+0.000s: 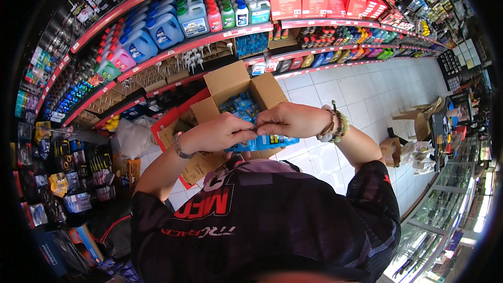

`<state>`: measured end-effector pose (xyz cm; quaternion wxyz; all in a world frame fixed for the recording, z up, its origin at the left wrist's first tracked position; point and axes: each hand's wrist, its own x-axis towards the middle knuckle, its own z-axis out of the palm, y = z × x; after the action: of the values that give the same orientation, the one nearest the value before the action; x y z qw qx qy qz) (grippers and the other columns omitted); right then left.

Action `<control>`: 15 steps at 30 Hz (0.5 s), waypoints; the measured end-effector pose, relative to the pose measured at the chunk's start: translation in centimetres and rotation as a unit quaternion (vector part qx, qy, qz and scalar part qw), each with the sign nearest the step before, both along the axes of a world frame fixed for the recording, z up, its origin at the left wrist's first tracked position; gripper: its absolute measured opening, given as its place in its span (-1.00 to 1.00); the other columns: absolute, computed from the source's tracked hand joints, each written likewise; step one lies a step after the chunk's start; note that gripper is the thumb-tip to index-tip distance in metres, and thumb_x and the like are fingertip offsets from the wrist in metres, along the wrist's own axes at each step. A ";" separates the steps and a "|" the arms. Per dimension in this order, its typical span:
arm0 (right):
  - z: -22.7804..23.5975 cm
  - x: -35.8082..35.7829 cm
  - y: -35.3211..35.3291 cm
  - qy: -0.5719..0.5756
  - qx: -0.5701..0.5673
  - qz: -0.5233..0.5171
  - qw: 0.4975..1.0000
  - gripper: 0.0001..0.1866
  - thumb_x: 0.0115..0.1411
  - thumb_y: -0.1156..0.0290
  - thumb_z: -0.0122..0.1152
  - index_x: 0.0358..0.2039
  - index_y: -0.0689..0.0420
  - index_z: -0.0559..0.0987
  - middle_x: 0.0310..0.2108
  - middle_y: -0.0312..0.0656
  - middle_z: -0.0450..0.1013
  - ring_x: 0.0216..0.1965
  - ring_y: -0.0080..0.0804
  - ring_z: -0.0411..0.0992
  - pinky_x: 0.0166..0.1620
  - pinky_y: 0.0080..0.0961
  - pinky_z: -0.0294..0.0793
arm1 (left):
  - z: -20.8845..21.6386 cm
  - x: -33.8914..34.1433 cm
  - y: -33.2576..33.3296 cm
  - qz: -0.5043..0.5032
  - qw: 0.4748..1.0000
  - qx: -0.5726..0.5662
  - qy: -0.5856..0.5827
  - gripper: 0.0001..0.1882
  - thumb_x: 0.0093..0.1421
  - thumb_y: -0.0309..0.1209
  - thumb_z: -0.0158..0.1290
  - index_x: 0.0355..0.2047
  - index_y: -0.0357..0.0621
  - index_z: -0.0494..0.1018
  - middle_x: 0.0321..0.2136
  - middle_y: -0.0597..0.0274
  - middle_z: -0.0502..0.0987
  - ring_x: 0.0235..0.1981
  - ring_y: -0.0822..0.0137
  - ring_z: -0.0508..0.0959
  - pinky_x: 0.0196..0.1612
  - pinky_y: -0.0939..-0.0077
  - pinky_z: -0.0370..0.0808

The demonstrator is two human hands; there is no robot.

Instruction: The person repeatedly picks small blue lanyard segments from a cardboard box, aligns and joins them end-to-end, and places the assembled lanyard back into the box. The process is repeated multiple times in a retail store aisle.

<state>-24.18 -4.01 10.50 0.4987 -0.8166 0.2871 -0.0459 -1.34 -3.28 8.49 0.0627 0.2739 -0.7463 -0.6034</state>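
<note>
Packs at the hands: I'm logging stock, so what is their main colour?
The packs are mainly blue, best seen in the head view.

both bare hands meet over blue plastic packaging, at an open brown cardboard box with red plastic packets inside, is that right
Not quite: the plastic packets inside the open brown cardboard box are blue, not red, as the head view shows. The left hand and right hand do meet over blue plastic packaging at that box.
</note>
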 end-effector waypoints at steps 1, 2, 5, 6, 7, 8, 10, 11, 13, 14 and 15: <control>0.2 0.0 0.2 0.010 0.007 0.011 1.000 -0.67 0.31 0.14 0.00 -0.21 0.16 0.54 -0.41 -0.05 0.53 -0.37 -0.10 0.50 -0.27 -0.31 0.44 | 0.0 0.2 0.0 0.028 0.999 0.023 0.014 -0.75 0.32 -0.38 -0.09 -0.39 -0.32 0.46 -0.56 0.17 0.61 -0.69 0.45 0.57 -0.65 0.60 0.48; 0.4 -0.1 0.4 0.037 0.015 0.010 0.999 -0.67 0.31 0.14 0.00 -0.22 0.16 0.54 -0.42 -0.06 0.54 -0.39 -0.13 0.51 -0.28 -0.33 0.46 | -0.1 0.4 0.0 0.015 1.000 0.005 0.017 -0.75 0.33 -0.39 -0.10 -0.39 -0.32 0.46 -0.55 0.16 0.61 -0.69 0.45 0.57 -0.65 0.61 0.48; 0.3 0.2 0.9 0.041 0.113 0.005 0.993 -0.69 0.33 0.17 -0.02 -0.29 0.17 0.52 -0.56 -0.17 0.53 -0.56 -0.35 0.54 -0.40 -0.44 0.49 | -0.4 0.8 0.0 -0.016 0.999 -0.038 0.017 -0.74 0.34 -0.40 -0.12 -0.40 -0.32 0.47 -0.54 0.15 0.61 -0.69 0.46 0.57 -0.65 0.62 0.48; 0.1 0.5 1.0 0.022 0.106 0.015 0.994 -0.70 0.34 0.20 -0.03 -0.32 0.19 0.50 -0.59 -0.20 0.52 -0.57 -0.41 0.53 -0.43 -0.49 0.50 | -0.4 0.7 0.1 -0.020 0.999 -0.047 0.014 -0.73 0.34 -0.39 -0.12 -0.39 -0.32 0.47 -0.53 0.15 0.62 -0.69 0.46 0.57 -0.65 0.63 0.48; 0.0 0.7 1.1 0.012 0.094 0.023 0.995 -0.71 0.35 0.24 -0.03 -0.35 0.21 0.49 -0.61 -0.22 0.51 -0.58 -0.47 0.53 -0.46 -0.54 0.51 | -0.3 0.7 0.2 -0.015 0.998 -0.058 -0.020 -0.73 0.34 -0.39 -0.12 -0.39 -0.32 0.47 -0.53 0.15 0.62 -0.69 0.47 0.56 -0.65 0.64 0.48; -0.1 0.9 1.2 -0.026 0.067 0.018 0.997 -0.71 0.35 0.25 -0.04 -0.35 0.21 0.49 -0.60 -0.22 0.51 -0.58 -0.48 0.53 -0.46 -0.56 0.51 | -0.3 0.7 0.4 0.000 0.998 -0.053 0.045 -0.71 0.35 -0.37 -0.12 -0.40 -0.32 0.47 -0.54 0.15 0.61 -0.69 0.46 0.57 -0.65 0.64 0.48; -0.1 0.9 1.4 -0.066 0.006 -0.008 0.998 -0.70 0.36 0.27 -0.07 -0.36 0.22 0.50 -0.60 -0.24 0.52 -0.58 -0.50 0.53 -0.47 -0.58 0.50 | -0.1 1.1 0.9 0.049 0.992 -0.041 0.113 -0.68 0.36 -0.32 -0.13 -0.42 -0.32 0.47 -0.56 0.14 0.60 -0.69 0.45 0.57 -0.65 0.64 0.47; 0.0 0.8 1.5 -0.120 0.020 -0.035 0.992 -0.70 0.37 0.28 -0.08 -0.37 0.23 0.50 -0.60 -0.24 0.52 -0.58 -0.52 0.53 -0.48 -0.60 0.50 | -0.1 1.4 1.1 0.100 0.985 -0.013 0.142 -0.67 0.36 -0.29 -0.14 -0.41 -0.30 0.46 -0.56 0.14 0.60 -0.67 0.44 0.57 -0.65 0.63 0.46; 0.0 0.2 1.5 -0.187 0.057 -0.086 0.977 -0.69 0.38 0.31 -0.10 -0.38 0.25 0.50 -0.59 -0.24 0.52 -0.58 -0.54 0.51 -0.50 -0.62 0.48 | -0.3 2.3 1.7 0.187 0.962 0.068 0.187 -0.65 0.38 -0.24 -0.17 -0.39 -0.26 0.44 -0.56 0.13 0.59 -0.64 0.42 0.58 -0.65 0.62 0.43; -0.2 -0.1 1.3 -0.206 0.116 -0.156 0.959 -0.69 0.38 0.33 -0.11 -0.38 0.27 0.50 -0.57 -0.21 0.52 -0.60 -0.58 0.49 -0.52 -0.65 0.46 | -0.5 3.1 1.5 0.234 0.943 0.051 0.229 -0.64 0.39 -0.23 -0.19 -0.38 -0.26 0.44 -0.54 0.12 0.59 -0.61 0.42 0.58 -0.62 0.61 0.45; -0.5 -0.3 1.1 -0.239 0.110 -0.213 0.941 -0.69 0.39 0.35 -0.14 -0.36 0.29 0.49 -0.56 -0.19 0.52 -0.62 -0.60 0.47 -0.53 -0.68 0.45 | -0.7 4.0 1.1 0.264 0.928 0.049 0.257 -0.63 0.40 -0.23 -0.21 -0.36 -0.27 0.44 -0.51 0.10 0.59 -0.58 0.41 0.59 -0.59 0.60 0.46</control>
<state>-24.49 -2.89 9.95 0.6177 -0.6417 0.3297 -0.3130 2.66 -2.18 7.77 0.3956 0.2989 -0.5748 -0.6510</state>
